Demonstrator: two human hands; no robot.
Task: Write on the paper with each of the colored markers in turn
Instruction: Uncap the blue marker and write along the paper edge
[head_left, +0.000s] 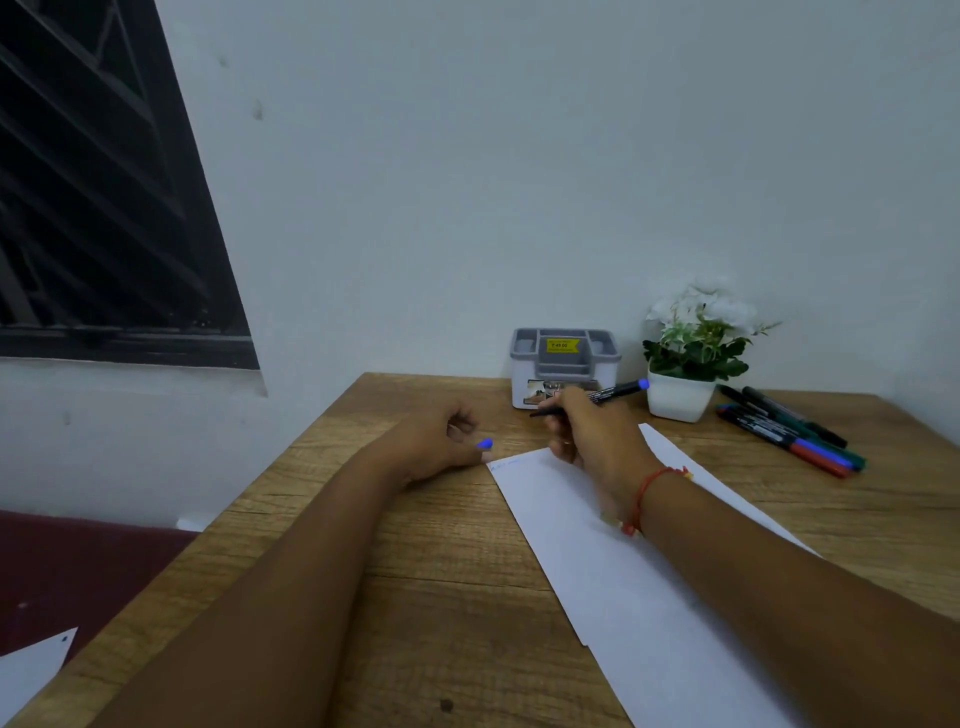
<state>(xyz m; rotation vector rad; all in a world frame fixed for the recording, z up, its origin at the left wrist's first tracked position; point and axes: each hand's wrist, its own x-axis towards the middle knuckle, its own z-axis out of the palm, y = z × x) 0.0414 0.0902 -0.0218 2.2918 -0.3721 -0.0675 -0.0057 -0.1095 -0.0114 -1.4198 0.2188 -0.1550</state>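
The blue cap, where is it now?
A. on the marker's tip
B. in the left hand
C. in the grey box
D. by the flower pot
B: the blue cap pokes out from the fingers of the left hand, by the corner of the paper, while the marker in the right hand shows a bare tip.

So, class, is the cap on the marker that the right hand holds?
No: the left hand pinches the blue cap, apart from the marker in the right hand.
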